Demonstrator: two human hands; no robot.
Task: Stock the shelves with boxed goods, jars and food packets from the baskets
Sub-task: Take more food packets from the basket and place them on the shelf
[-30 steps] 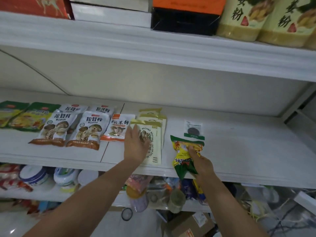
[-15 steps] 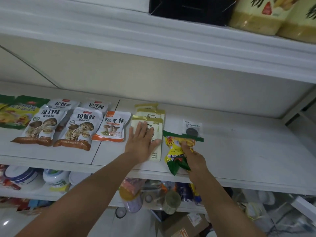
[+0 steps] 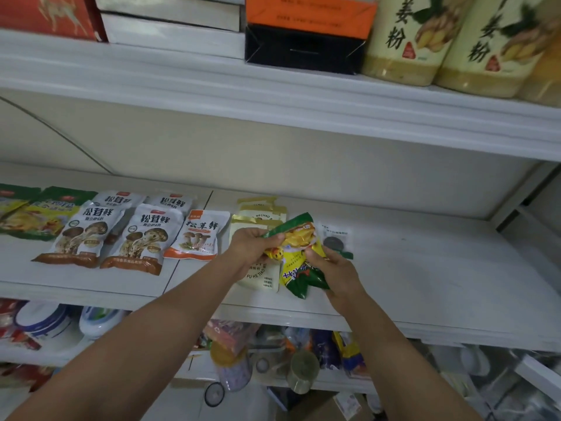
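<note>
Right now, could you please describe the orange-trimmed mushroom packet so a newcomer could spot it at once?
Find the white middle shelf, where packets lie flat in a row. The orange-trimmed mushroom packet lies between the brown-trimmed mushroom packets and the cream pouches. Only it has an orange bottom band and orange tag.
</note>
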